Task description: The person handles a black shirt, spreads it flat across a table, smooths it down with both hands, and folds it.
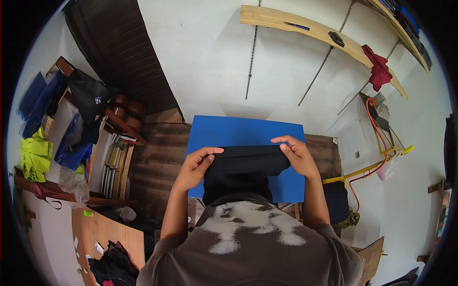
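A piece of black cloth (248, 162) is stretched between my two hands, its upper edge nearly straight and its lower part hanging in folds in front of my body. My left hand (195, 167) pinches the left end of that edge between thumb and fingers. At the opposite corner, my right hand (296, 156) grips the cloth with its thumb on top, and the index finger sticks out along the edge. Beneath and beyond the cloth is a blue tabletop (248, 129). Whether the cloth touches it cannot be told.
A wooden shelf (310, 29) on the wall holds a pen, a small dark object and a red cloth (379, 69). Bags and clothing hang on the left rack (71, 100). Dark cloth lies on a wooden table (121, 231) at lower left. An orange hose (377, 125) hangs right.
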The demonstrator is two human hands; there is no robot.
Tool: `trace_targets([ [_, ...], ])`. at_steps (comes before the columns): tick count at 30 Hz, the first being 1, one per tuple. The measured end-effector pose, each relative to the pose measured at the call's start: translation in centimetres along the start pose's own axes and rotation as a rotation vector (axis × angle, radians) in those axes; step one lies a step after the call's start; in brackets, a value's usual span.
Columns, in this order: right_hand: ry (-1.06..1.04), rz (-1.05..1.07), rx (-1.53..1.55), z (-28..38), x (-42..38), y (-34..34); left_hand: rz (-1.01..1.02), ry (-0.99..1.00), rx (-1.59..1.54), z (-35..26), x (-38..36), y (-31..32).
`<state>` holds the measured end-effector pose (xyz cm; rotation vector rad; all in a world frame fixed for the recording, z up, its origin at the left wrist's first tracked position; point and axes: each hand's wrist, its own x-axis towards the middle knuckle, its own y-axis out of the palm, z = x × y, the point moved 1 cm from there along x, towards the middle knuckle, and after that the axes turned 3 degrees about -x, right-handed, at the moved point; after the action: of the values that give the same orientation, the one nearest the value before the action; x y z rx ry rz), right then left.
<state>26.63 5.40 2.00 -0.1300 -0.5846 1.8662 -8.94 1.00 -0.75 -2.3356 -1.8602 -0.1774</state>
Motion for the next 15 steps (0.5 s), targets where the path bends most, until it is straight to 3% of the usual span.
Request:
trace_targets([
  [15,-0.022,0.099,0.244,-0.6,-0.9,-1.6,0.112,-0.117,-0.115,-1.6,-0.7,-0.9],
])
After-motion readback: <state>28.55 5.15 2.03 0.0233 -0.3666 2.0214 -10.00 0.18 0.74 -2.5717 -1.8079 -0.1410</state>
